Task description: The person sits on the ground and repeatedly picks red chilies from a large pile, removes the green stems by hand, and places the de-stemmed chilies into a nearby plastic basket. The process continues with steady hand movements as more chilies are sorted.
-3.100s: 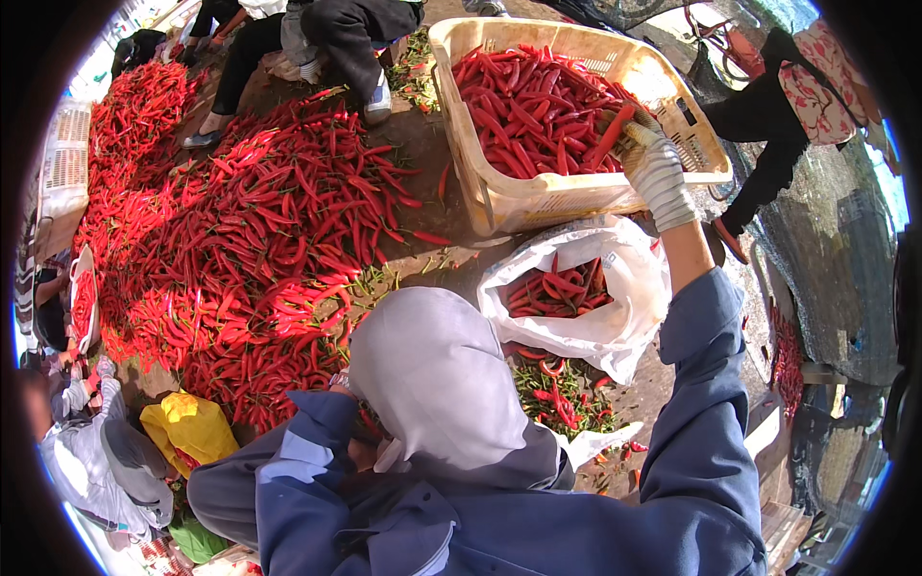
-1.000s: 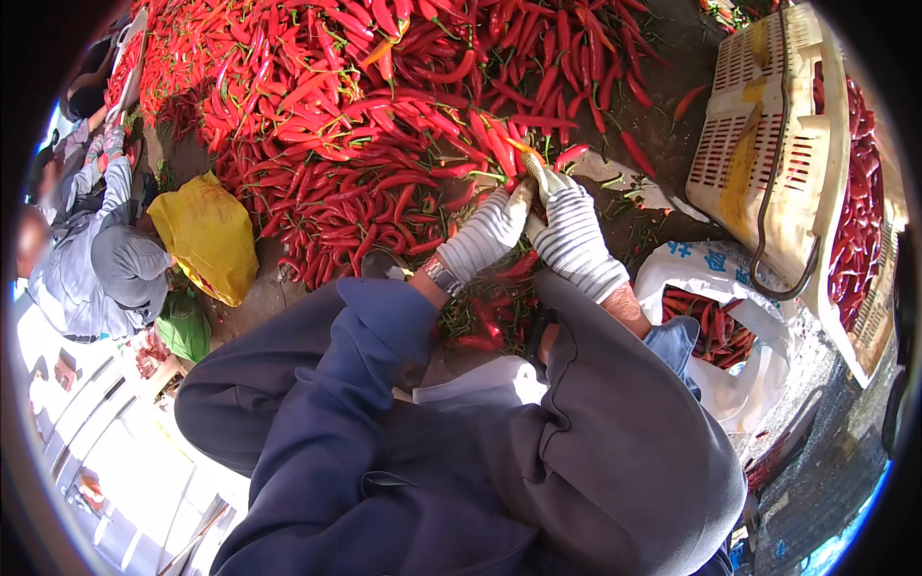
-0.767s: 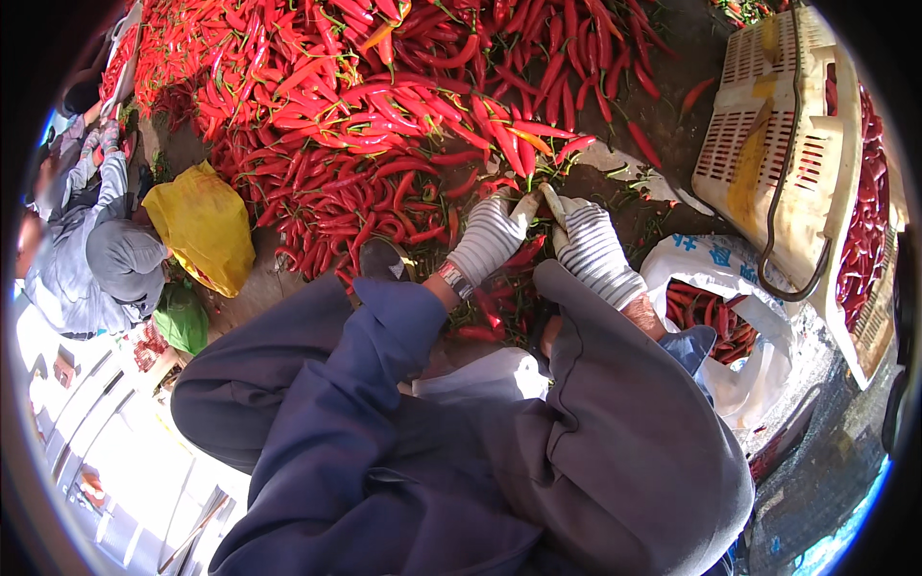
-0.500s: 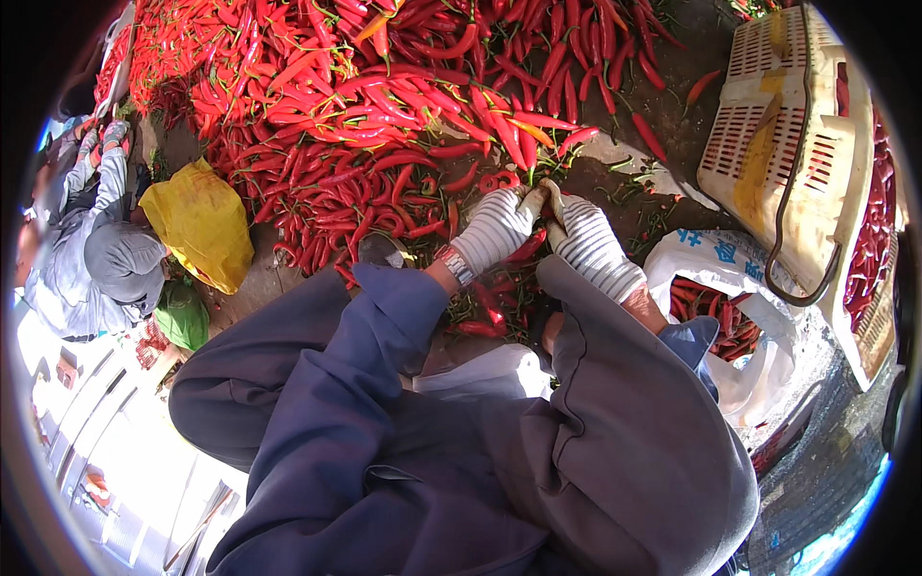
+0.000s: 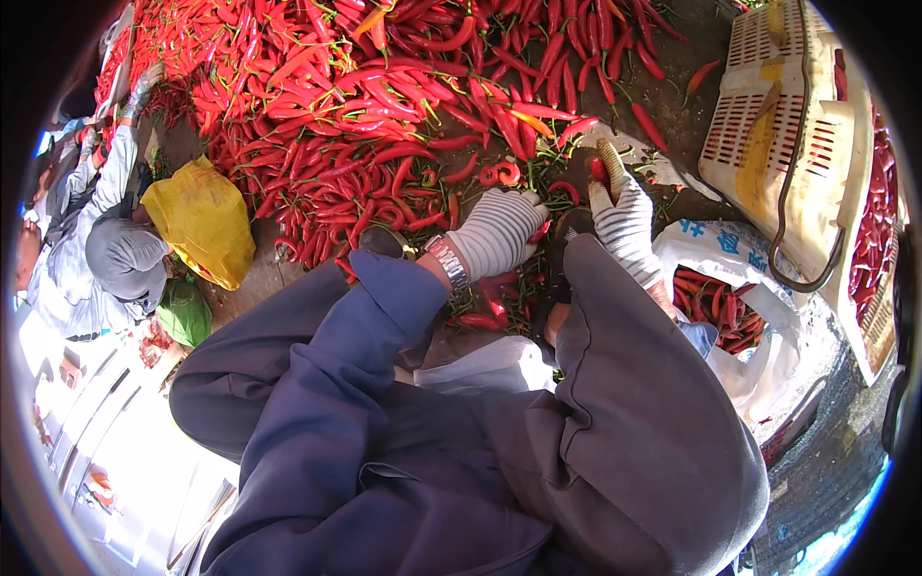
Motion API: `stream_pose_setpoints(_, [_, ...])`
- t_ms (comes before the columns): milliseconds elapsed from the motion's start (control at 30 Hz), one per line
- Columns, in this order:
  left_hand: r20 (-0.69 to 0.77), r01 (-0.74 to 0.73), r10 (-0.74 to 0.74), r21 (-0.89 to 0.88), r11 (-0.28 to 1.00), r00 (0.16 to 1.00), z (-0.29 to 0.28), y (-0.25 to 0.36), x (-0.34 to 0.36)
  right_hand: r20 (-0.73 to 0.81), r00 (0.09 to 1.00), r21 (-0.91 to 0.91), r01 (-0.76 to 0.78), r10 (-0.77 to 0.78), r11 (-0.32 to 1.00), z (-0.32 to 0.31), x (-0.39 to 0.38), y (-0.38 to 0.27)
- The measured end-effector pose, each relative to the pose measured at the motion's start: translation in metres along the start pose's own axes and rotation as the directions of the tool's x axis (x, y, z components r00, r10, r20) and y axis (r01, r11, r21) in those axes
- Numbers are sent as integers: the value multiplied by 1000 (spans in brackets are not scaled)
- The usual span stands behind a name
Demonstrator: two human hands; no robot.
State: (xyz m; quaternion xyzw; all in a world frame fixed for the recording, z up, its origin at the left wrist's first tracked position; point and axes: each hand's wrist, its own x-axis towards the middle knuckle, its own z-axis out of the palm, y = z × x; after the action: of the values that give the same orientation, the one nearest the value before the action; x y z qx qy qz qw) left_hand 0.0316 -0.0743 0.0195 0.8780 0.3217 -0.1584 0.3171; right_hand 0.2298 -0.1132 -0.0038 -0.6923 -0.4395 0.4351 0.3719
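Observation:
A heap of red chili peppers spreads across the ground in front of me. My left hand, in a striped white glove, is closed at the near edge of the heap. Red chili pepper shows beside its curled fingers, mostly hidden by the glove. Farther right, my right hand, gloved alike, points away from me; a red chili pepper shows between its thumb and fingers. Beneath my hands, more red peppers lie among green stems between my feet.
At right stands a white bag holding red peppers, below a cream slotted crate with a metal hook. A yellow bag and a green bag lie at left, beside a person in a grey head covering.
My hands, together before, have moved apart: the left slightly nearer me, the right outward to the right. The person at left has stretched an arm out toward the heap.

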Motion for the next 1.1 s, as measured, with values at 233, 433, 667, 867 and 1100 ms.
stream_pose_setpoints(233, [-453, 220, -197, -1, 975, 870, -44, -68, 72, -5, 999, -62, 51, -51, 997, 2, 18, -15])
stream_pose_setpoints(433, [-322, 173, -103, 194, 966, 941, -47, -80, 77, -47, 999, -21, 4, -5, 1000, -6, 22, -6])
stream_pose_setpoints(667, [-100, 203, -215, -113, 973, 972, -59, -61, 28, 335, 842, -510, 540, -423, 670, 12, 29, -15])
stream_pose_setpoints(867, [-287, -173, 76, -331, 928, 955, -16, -43, -9, 503, 792, -218, 503, -346, 836, 18, 6, -10])
stream_pose_setpoints(1100, [-87, 26, -61, -358, 933, 994, 39, -39, 3, 544, 839, -52, 59, -21, 997, 13, -17, 3])
